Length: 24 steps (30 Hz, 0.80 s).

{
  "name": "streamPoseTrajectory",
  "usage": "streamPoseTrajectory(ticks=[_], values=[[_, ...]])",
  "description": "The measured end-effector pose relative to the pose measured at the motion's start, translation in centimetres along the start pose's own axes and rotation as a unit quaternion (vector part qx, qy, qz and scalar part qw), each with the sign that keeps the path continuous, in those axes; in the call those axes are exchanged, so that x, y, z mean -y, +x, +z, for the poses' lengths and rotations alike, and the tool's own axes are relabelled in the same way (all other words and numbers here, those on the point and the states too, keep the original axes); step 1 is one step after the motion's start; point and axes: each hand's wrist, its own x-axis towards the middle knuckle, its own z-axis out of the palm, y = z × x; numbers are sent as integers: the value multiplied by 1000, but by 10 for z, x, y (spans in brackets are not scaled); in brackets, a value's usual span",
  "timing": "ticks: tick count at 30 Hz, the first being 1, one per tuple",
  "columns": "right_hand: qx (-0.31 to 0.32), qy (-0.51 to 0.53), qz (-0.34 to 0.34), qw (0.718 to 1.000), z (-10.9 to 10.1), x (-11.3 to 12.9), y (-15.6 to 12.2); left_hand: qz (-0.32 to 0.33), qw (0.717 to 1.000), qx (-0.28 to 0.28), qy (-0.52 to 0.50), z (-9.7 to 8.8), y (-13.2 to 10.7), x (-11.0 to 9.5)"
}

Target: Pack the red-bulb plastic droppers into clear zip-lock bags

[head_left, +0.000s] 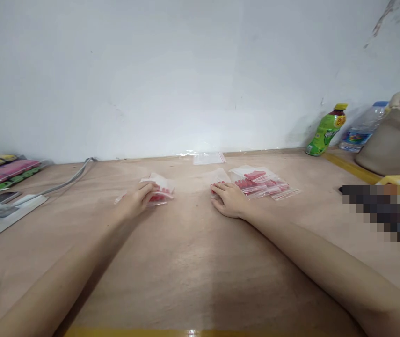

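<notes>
My left hand [138, 199] rests on a small clear zip bag of red pieces [160, 191] on the wooden table [192, 262], fingers curled over its near edge. My right hand [229, 199] lies flat with fingers stretched onto another clear bag with red pieces [219, 180]. Just right of that hand is a pile of filled clear bags [263, 183] holding the same red pieces. An empty clear bag [208, 158] lies near the wall behind them.
A green drink bottle [326, 131], a clear water bottle [363, 128] and a beige bag [396, 135] stand at the back right. At the left lie coloured packs [5, 172], a grey cable [62, 182] and white sheets [6, 213]. Yellow tape [185, 332] edges the table front.
</notes>
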Motion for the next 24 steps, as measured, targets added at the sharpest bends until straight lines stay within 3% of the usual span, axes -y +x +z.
streamPoseTrajectory(ticks=[3, 7, 10, 14, 19, 24], values=[[3, 12, -9, 1000, 4, 15, 8, 16, 999, 26, 25, -13, -21, 4], [-21, 58, -25, 998, 10, 34, 18, 11, 998, 28, 60, -16, -14, -25], [-68, 74, -40, 994, 8, 37, 17, 26, 997, 66, 31, 1, 7, -60], [-87, 42, -38, 995, -1, 17, 0, 23, 994, 92, -46, 38, 35, -90], [-93, -6, 9, 996, -4, -14, -14, -8, 991, 50, -120, 73, 49, -91], [-118, -35, -16, 992, 1, -20, -11, 3, 991, 27, -131, 82, 48, -85]])
